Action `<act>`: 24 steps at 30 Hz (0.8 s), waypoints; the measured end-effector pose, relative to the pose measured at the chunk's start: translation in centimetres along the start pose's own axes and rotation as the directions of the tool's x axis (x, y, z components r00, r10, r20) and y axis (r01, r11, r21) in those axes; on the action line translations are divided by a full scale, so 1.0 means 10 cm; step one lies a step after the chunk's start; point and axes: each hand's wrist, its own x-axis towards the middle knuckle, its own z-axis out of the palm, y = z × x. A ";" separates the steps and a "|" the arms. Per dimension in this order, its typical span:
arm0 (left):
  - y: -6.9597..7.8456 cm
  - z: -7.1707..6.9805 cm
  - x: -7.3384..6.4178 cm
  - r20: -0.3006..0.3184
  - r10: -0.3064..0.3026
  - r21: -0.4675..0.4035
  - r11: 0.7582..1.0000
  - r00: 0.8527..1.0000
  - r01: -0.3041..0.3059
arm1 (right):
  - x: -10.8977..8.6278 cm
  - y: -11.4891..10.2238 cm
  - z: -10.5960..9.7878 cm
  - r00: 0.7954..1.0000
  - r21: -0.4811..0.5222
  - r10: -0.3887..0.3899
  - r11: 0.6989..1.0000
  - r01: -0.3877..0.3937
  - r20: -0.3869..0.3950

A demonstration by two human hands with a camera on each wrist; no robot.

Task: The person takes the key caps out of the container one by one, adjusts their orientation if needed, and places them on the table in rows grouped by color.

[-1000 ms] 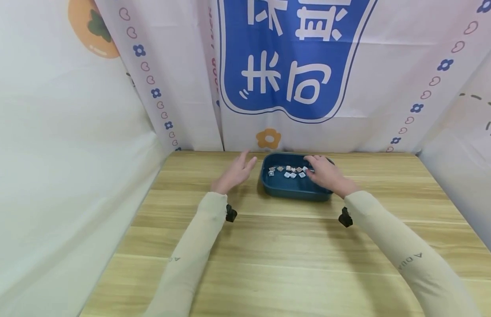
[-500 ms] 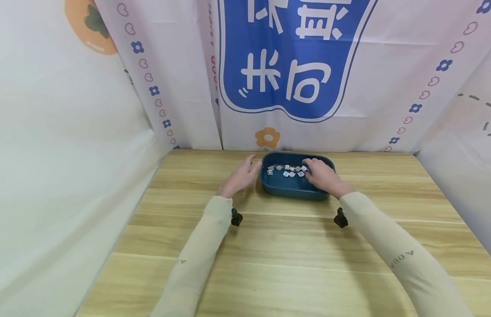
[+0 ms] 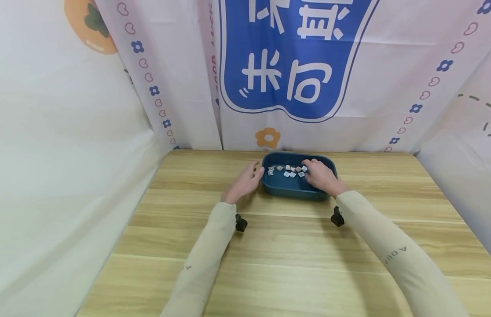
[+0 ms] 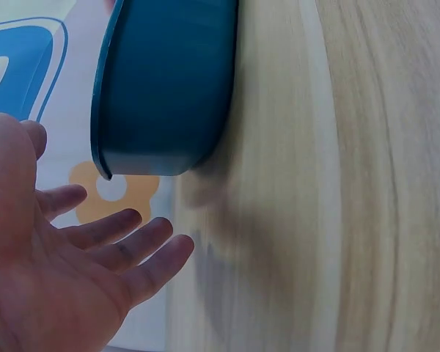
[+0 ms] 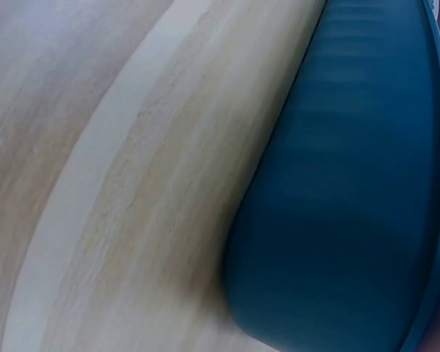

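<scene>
**Right hand inside a dark blue tray, left hand spread just beside it**

The right hand comes over the tray's right end, its fingers bent down to the small blocks on the tray floor. The fingertips are at the rightmost of these, but they hide what they meet, and the right wrist view shows little besides the tray's outer wall, so I cannot tell whether a block is pinched.

The left hand is extended and holds nothing. In the left wrist view its palm shows, fingers parted, with a gap between them and the tray's end wall. In the head view its thumb lies right by the tray's left rim.

The tray sits upright near the far edge of a wooden table, between the two hands. Its blocks, some whitish and some brownish, lie in two loose rows from the left end to the middle, a pair at the left standing a little apart from the rest.

Both arms wear cream sleeves with dark lettering, and a black device sits at each wrist. Behind the table hangs a white cloth printed with a blue panel and an orange flower.
</scene>
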 end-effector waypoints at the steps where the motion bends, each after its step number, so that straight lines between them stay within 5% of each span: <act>1: 0.00 0.01 0.00 -0.006 0.000 -0.002 1.000 1.000 0.000 | 0.01 0.00 0.00 1.000 0.000 0.003 1.000 -0.003 0.001; 24: -0.07 0.16 -0.01 -0.012 -0.026 -0.037 0.999 1.000 0.025 | 0.16 0.11 0.16 0.995 -0.038 0.068 0.997 -0.065 0.077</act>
